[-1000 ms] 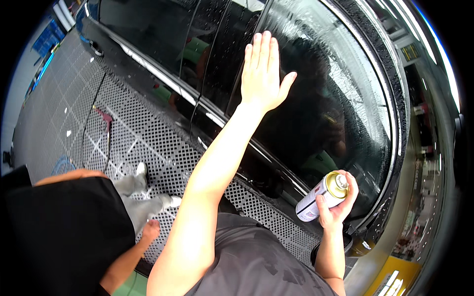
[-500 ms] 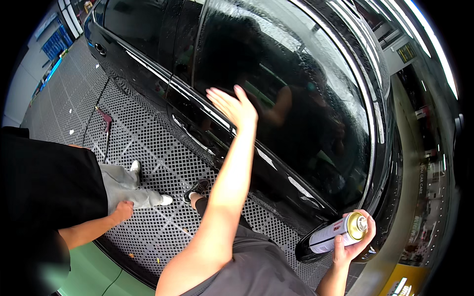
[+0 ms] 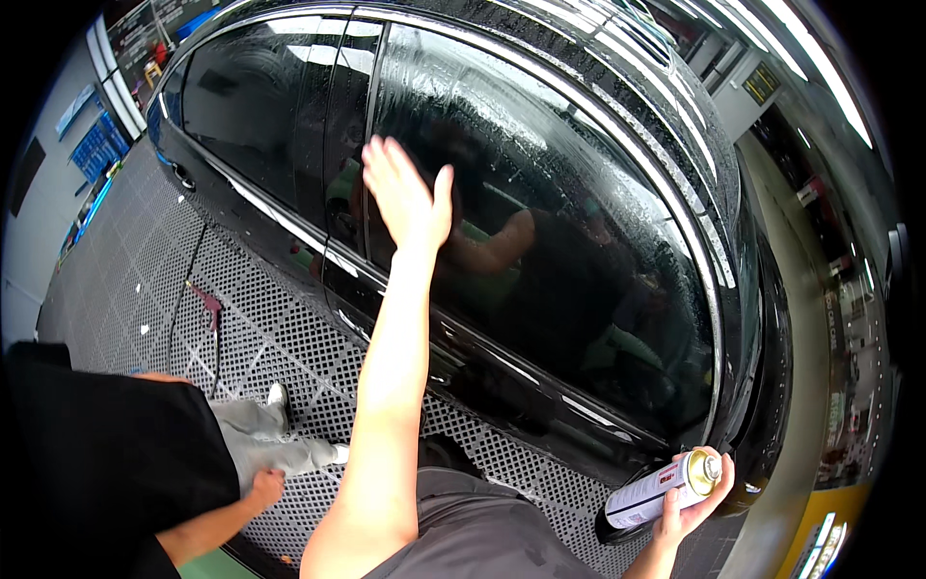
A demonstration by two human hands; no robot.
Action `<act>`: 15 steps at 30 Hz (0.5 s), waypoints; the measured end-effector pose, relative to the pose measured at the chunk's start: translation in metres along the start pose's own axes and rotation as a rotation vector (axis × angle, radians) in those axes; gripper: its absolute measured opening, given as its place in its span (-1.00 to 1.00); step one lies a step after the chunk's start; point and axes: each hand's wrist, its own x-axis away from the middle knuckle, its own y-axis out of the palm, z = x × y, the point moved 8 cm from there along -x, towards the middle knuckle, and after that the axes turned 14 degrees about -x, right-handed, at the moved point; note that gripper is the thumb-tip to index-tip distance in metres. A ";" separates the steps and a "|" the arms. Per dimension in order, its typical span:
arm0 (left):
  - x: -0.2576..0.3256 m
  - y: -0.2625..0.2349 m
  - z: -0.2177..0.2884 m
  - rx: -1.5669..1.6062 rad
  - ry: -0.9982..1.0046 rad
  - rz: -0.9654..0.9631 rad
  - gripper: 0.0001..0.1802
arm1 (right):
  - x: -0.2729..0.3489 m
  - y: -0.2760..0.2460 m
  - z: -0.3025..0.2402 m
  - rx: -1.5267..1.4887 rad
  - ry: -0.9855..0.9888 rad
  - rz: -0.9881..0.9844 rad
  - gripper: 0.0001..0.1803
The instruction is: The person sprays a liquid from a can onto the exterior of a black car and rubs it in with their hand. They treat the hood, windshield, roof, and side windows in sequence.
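Note:
My left hand (image 3: 409, 205) is open, its fingers stretched upward and the thumb apart. It is at the rear part of the front side window (image 3: 569, 318) of a black car; whether the palm touches the glass I cannot tell. Water drops and wet streaks show along the window's upper part. Low on the right, my right hand (image 3: 693, 513) is wrapped round a white spray can (image 3: 646, 497) with a gold-coloured top. The can is tilted, its nozzle end toward the upper right, in front of the car's dark side mirror (image 3: 610, 529).
A co-worker in a black shirt (image 3: 116, 444) and grey trousers stands close on my left. Dark perforated floor tiles (image 3: 289, 338) run beside the car. A dark red spray gun (image 3: 205, 297) with a hose lies on them. Part of a green car (image 3: 207, 567) shows behind the co-worker.
My left hand has moved left and up along the window, toward its rear edge. The view has shifted, showing more of the car's roof. My right hand still holds the spray can.

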 end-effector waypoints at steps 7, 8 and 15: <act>0.042 -0.055 0.219 0.390 0.853 -0.205 -0.02 | -0.034 0.088 -0.005 -0.099 -0.045 -0.023 0.04; 0.039 -0.040 0.214 0.406 0.865 -0.295 -0.01 | -0.037 0.100 -0.008 -0.102 -0.068 -0.037 0.04; -0.153 0.007 0.043 -0.056 0.322 0.056 -0.03 | -0.013 0.082 0.007 -0.135 0.005 0.161 0.05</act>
